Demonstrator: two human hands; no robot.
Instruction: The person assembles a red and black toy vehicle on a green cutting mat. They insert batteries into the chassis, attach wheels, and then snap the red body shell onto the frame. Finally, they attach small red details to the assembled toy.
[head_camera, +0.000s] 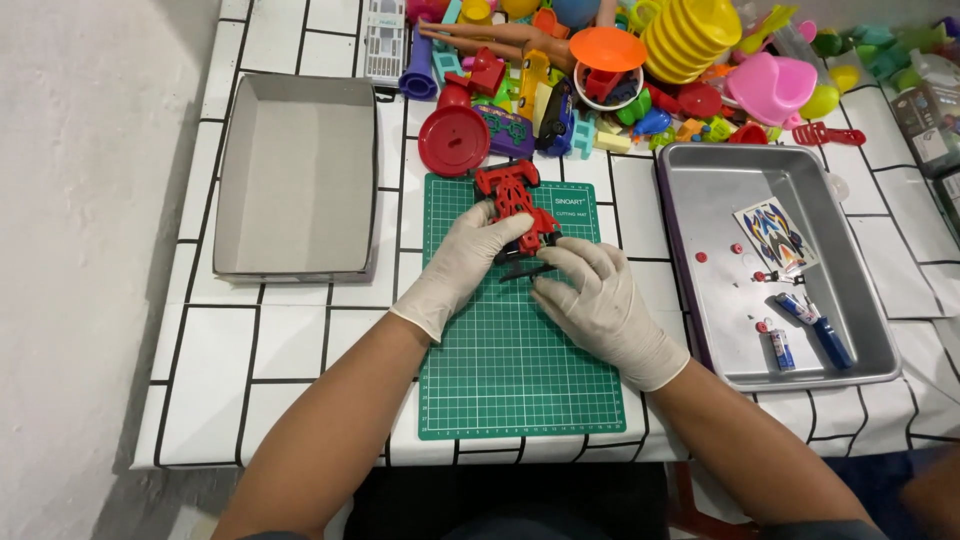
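Head view: both gloved hands, left (462, 262) and right (600, 300), grip red toy car (515, 200); fingers hide its near end.

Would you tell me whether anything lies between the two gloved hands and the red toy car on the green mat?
Nothing visible does: the left hand and right hand both already touch the red toy car on the green mat.
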